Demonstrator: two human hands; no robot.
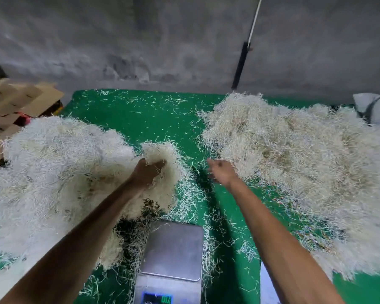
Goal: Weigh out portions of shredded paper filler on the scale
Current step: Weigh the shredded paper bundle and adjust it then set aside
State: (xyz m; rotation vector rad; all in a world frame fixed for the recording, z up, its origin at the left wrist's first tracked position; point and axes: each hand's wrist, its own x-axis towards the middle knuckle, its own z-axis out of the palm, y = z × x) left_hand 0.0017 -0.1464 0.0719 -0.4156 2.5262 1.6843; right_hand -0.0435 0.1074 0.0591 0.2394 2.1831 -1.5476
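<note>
Both bare forearms reach forward, well apart. Left hand [148, 172]: back up, fingers curled, gripping a clump. Right hand [221, 172]: blurred, palm partly up, fingers loose and spread, holding nothing. Wrists roughly level with each other.

Count: 2 large paper-shred piles, left [53, 172] and right [294, 161]; 1 scale [173, 251]; 2 hands, left [147, 172] and right [221, 173].

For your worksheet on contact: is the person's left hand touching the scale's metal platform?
Apart. The head view shows the left hand gripping a clump of shredded paper beyond the scale platform, whose metal top lies bare, with green mat between.
</note>
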